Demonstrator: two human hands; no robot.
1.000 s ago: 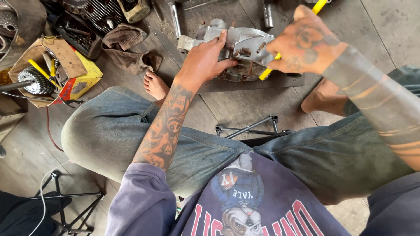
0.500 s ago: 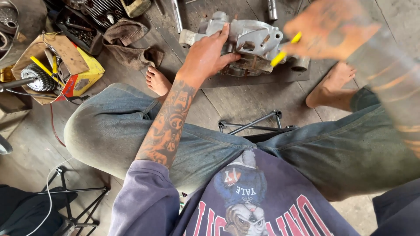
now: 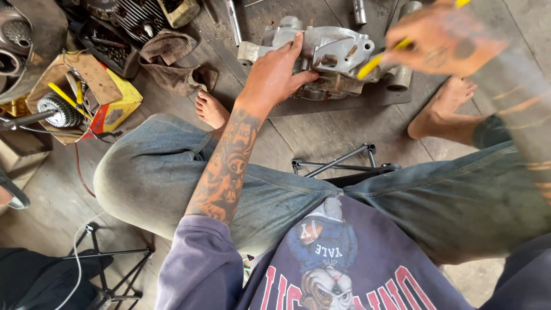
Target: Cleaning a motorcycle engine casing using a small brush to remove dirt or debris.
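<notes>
A grey metal engine casing (image 3: 338,49) lies on a dark mat (image 3: 344,100) on the wooden floor between my bare feet. My left hand (image 3: 275,72) rests flat on the casing's near left side, fingers spread over it. My right hand (image 3: 445,37), blurred and raised above the casing's right end, is closed around a yellow-handled tool (image 3: 381,54) whose shaft points down-left toward the casing. I sit with knees apart in faded jeans.
A brown rag (image 3: 175,60) lies left of the casing. Further left, a torn cardboard box (image 3: 92,95) holds yellow tools and a toothed gear (image 3: 57,109). A finned engine part (image 3: 135,14) sits at the top left. Metal stool legs (image 3: 338,163) show between my knees.
My right hand with the yellow tool has moved up and to the right. The view has shifted slightly; my left hand stays on the casing.
</notes>
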